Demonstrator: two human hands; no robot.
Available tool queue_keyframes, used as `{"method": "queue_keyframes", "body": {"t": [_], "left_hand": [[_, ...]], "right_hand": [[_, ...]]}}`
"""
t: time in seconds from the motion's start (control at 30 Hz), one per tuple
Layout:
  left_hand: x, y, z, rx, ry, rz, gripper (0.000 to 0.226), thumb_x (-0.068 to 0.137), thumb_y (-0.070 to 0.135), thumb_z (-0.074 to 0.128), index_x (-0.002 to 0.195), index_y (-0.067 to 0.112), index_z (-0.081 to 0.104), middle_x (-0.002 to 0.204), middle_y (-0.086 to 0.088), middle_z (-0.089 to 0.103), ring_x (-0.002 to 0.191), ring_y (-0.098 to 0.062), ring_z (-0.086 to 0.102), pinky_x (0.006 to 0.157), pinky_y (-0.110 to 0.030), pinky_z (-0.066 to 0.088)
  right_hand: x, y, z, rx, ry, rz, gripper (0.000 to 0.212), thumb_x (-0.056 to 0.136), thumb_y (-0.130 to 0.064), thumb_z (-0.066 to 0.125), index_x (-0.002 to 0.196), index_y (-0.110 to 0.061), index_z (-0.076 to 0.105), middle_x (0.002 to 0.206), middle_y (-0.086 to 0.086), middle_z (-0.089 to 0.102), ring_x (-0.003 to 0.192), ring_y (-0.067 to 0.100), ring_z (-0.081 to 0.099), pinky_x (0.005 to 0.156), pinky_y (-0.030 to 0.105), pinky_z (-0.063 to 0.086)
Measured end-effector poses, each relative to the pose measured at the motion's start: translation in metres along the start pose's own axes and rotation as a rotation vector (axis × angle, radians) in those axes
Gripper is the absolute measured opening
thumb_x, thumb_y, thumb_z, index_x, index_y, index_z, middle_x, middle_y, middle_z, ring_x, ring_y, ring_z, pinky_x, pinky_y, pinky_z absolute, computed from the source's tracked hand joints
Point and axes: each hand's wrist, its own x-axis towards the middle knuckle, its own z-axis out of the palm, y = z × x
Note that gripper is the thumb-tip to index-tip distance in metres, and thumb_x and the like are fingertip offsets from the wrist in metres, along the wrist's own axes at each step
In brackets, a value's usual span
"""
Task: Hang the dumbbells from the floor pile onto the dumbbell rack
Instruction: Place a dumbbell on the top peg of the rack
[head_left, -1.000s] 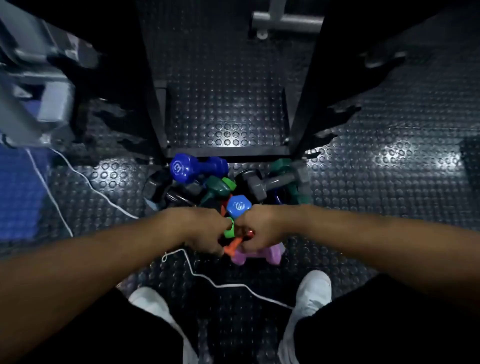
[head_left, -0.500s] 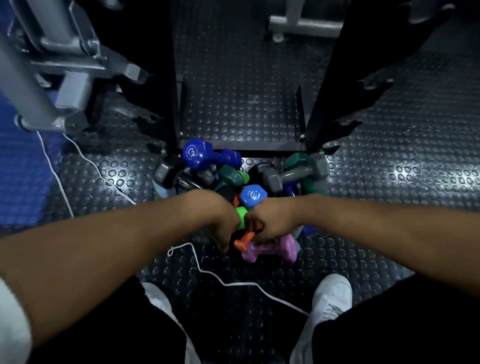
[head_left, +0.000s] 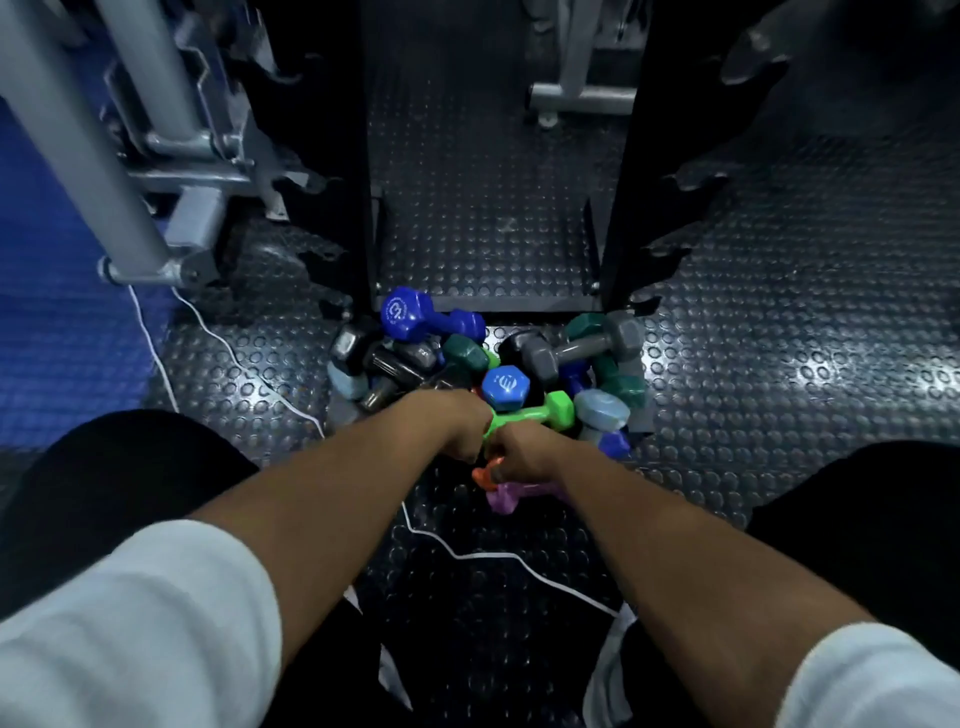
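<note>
At the near edge of the floor pile, the left hand (head_left: 449, 428) grips a bright green hexagonal dumbbell (head_left: 540, 415). Just right, the right hand (head_left: 522, 454) is curled round a small orange dumbbell (head_left: 483, 477), above a translucent purple dumbbell (head_left: 511, 496).

Your white sleeves (head_left: 130, 623) fill the lower left and lower right corners of the frame, pushed up so both forearms are bare below them. Your left hand (head_left: 447, 423) and right hand (head_left: 524, 454) are bare. Black trousers (head_left: 104, 467) cover your legs at both sides of the frame.
</note>
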Motion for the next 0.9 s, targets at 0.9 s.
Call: {"method": "queue_keyframes", "body": {"t": [0.9], "left_hand": [[0.032, -0.038, 0.129, -0.533, 0.138, -0.241, 0.047, 0.094, 0.02, 0.065, 0.14, 0.016, 0.061, 0.14, -0.014, 0.066, 0.126, -0.034, 0.063, 0.101, -0.037, 0.053]], "right_hand": [[0.014, 0.001, 0.052, -0.156, 0.106, -0.08, 0.028, 0.085, -0.03, 0.069, 0.11, -0.019, 0.065, 0.119, 0.01, 0.065, 0.11, 0.035, 0.065, 0.086, 0.044, 0.056]]}}
